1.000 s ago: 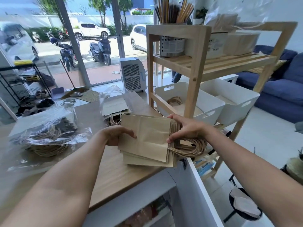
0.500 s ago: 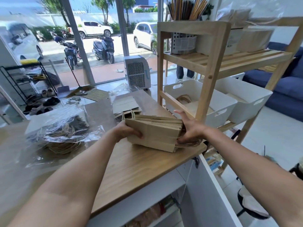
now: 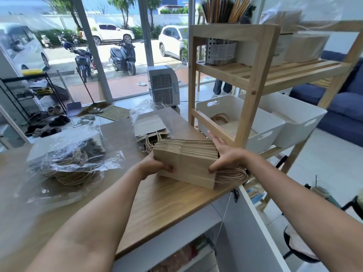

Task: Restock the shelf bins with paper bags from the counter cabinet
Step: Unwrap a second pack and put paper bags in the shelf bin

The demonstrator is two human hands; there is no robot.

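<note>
A thick stack of brown paper bags (image 3: 188, 163) stands on its edge on the wooden counter (image 3: 167, 203), near the right corner. My left hand (image 3: 155, 165) grips the stack's left end. My right hand (image 3: 224, 156) grips its right end, above the twisted paper handles (image 3: 231, 174) that spill out. To the right, the wooden shelf (image 3: 251, 91) carries two white bins. The nearer bin (image 3: 261, 134) holds a few flat bags with handles; the farther bin (image 3: 302, 122) stands beside it.
More bags lie on the counter in torn plastic: a small pile (image 3: 151, 130) behind the stack and a wrapped heap (image 3: 68, 160) at the left. A white cabinet door (image 3: 261, 232) hangs open below the counter's right edge. A blue sofa (image 3: 343, 107) stands beyond the shelf.
The stack lay flat and fanned on the counter a second ago. Both hands have squared it up and tipped it onto its edge, and the view has shifted closer.
</note>
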